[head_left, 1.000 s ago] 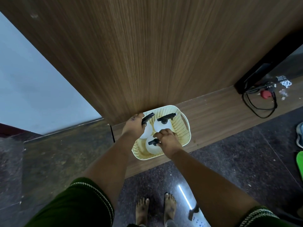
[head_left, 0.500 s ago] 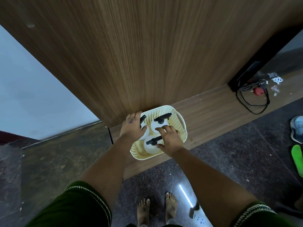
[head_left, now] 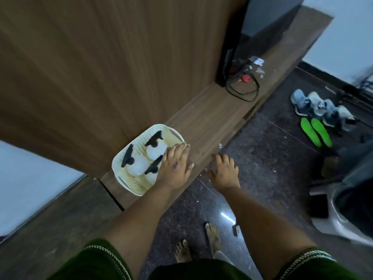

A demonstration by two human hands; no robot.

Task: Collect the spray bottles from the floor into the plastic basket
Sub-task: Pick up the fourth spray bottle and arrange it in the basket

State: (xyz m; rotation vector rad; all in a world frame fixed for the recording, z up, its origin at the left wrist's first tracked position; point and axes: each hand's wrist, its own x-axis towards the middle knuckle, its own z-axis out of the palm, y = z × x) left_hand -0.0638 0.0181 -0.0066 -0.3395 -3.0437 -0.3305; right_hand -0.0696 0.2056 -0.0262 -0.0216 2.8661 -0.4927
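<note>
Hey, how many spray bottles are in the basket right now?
3, all standing in the basket: one at the left, one toward the back, and one at the front right, partly hidden behind the left hand.

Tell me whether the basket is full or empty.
Holding bottles: three white spray bottles with black triggers stand in the plastic basket, filling most of it.

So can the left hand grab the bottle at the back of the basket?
Probably yes. The left hand hovers open over the basket, whose top is uncovered. The back bottle stands just past the fingertips, its black trigger sticking up, with nothing over it.
</note>
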